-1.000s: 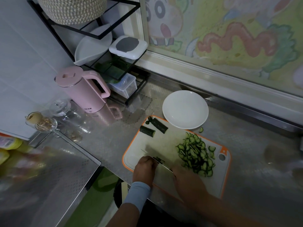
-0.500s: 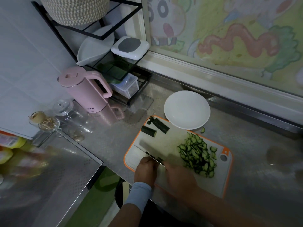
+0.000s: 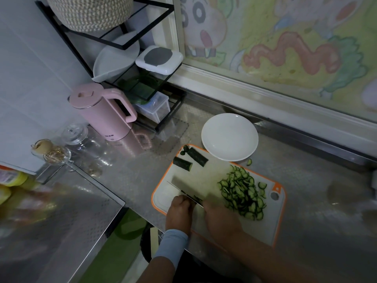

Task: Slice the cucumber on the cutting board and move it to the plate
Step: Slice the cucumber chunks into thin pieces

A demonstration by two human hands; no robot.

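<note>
Head view: the left hand [image 3: 179, 211], fingers curled, pins a dark cucumber stub [image 3: 192, 198] to the white, orange-rimmed cutting board [image 3: 269, 225]. The right hand [image 3: 220, 219] grips a broad steel cleaver [image 3: 190, 186], edge down on the stub. Thin half-moon slices [image 3: 242, 193] lie heaped on the board's right. Two cylindrical cucumber lengths [image 3: 182, 163] lie at its far corner. A round white plate [image 3: 229, 136] sits just beyond.

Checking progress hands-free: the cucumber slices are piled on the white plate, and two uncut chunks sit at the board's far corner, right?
Not quite. The head view shows the cucumber slices piled on the cutting board, not on the white plate. Two uncut chunks do sit at the board's far corner.
</note>
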